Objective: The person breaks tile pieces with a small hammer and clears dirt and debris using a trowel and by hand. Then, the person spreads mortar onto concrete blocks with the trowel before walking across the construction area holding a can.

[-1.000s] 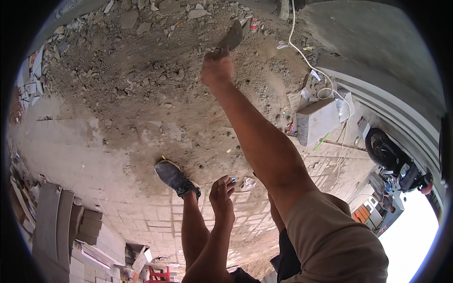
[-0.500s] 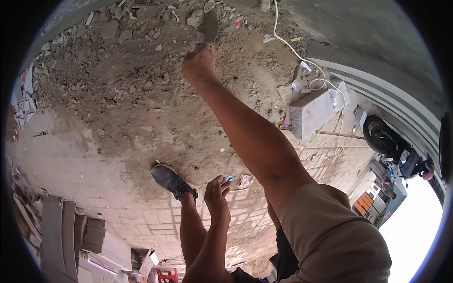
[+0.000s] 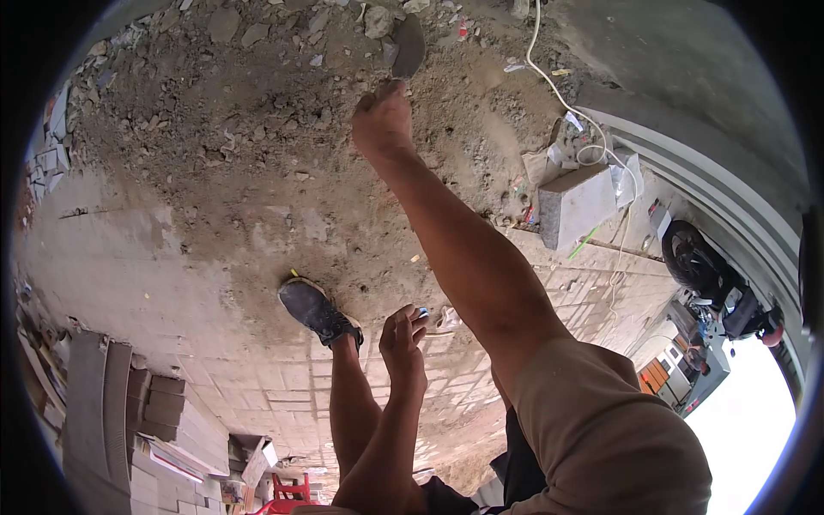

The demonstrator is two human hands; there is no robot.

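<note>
My right hand (image 3: 384, 124), arm stretched far forward, is closed round the handle of a trowel (image 3: 408, 47). Its dark, rounded blade is over the loose dirt (image 3: 257, 146), next to a pale stone (image 3: 378, 21); the fist hides the handle. Nearer to me, my left hand (image 3: 402, 342) is raised above the floor with its fingers curled. A small blue-and-white thing (image 3: 422, 313) shows at those fingertips; I cannot tell what it is, or whether the fingers grip it.
A pale block (image 3: 577, 210) lies right of the dirt, by a white cable (image 3: 549, 81). My shoe (image 3: 313, 309) is left of my left hand. Stacked boards (image 3: 90, 412) stand lower left, with a red stool (image 3: 287, 491). A motorcycle (image 3: 708, 266) and a person (image 3: 697, 359) are far right.
The view has shifted slightly, so the ground appears further right at the top. My right hand and the trowel keep nearly the same place by the stone. My left hand stays curled.
</note>
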